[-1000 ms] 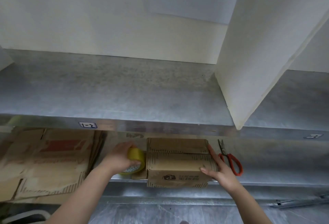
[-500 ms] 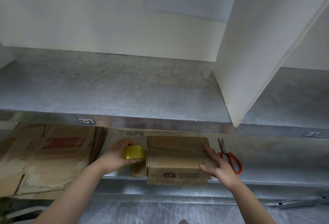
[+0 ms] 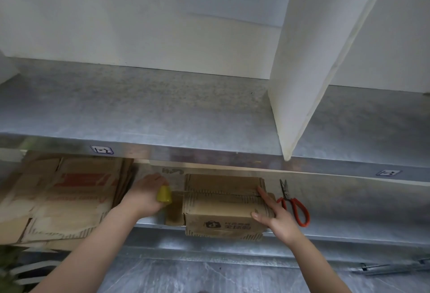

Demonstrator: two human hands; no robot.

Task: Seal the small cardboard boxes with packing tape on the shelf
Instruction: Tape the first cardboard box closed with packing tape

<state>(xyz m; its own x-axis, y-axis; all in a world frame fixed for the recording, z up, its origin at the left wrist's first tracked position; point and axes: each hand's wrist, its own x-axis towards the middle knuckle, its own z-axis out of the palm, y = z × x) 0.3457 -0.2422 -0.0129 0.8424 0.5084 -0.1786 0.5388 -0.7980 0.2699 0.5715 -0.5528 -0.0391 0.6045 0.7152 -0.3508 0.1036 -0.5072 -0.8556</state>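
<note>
A: Where's the small brown cardboard box (image 3: pixel 223 202)?
B: Front lip of the grey metal shelf (image 3: pixel 349 211), right hand (image 3: pixel 274 213) spread flat on it. Light, crushable; probably best steadied by its edges. Beside it, left hand (image 3: pixel 144 197) grips a yellow packing-tape roll (image 3: pixel 164 194).

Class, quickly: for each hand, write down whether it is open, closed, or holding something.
Left hand: grips the tape roll.
Right hand: open, pressing flat on the cardboard box.

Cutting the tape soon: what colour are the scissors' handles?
The scissors' handles are red-orange; head view.
</note>
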